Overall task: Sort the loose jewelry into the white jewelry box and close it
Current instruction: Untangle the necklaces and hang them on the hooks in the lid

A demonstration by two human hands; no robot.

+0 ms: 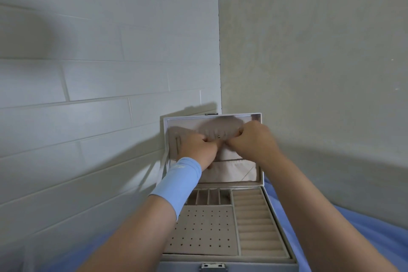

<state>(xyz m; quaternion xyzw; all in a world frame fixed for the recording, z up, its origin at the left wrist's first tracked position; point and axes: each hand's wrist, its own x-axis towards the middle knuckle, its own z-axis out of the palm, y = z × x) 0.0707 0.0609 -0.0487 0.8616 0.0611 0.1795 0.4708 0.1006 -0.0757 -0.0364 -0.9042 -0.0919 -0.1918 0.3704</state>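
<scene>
The white jewelry box stands open on a blue cloth, its lid upright against the wall. Both my hands are raised to the inside of the lid. My left hand, with a light blue wrist sleeve, and my right hand each pinch the beige fabric flap on the lid's lining, near a small metal snap. Below the flap is a gathered beige pocket. The tray holds a perforated earring panel, ring rolls and small compartments. No loose jewelry shows.
A white tiled wall runs along the left, and a plain beige wall rises behind and to the right. The blue cloth spreads right of the box. A metal clasp sits on the box's front edge.
</scene>
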